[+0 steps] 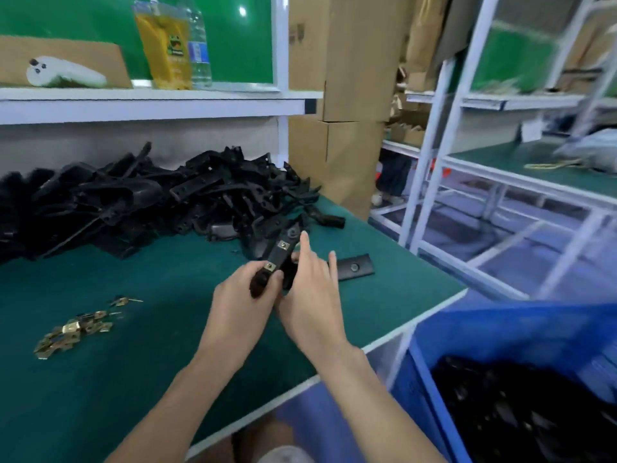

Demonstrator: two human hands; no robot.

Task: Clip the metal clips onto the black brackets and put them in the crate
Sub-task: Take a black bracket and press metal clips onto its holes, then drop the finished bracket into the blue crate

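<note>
1. Brass-coloured metal clips [71, 330] are lying in a loose scatter on the green table mat [150, 362] at far left, apart from both hands. This stock is waiting to be fitted.
2. Black brackets [133, 198] are lying heaped along the back of the mat. No clips are showing on this large pile, so most of the job is probably yet to be done.
3. Left hand [238, 295] is gripping the near end of the held bracket [278, 259], fingers curled round the plastic and clamped on it, holding it just above the mat at mid-table.
4. Two clips are showing on the upper face of the held bracket, one close to the left thumb and one further up. Both are looking seated, which suggests that this piece is at or near the end of its clipping step.
5. Right hand [312, 295] is resting against the right side of the held bracket, with the index and another finger straight and spread apart. Its thumb is hidden, so whether it is pinching cannot be told.
6. One flat black strip [354, 268] is lying alone on the mat just beyond the right hand; no clip can be made out on it.
7. Blue crate [430, 389] is standing beside the table at lower right, already holding a blurred dark mass of parts [521, 416]. The held bracket is not yet in it.
</note>
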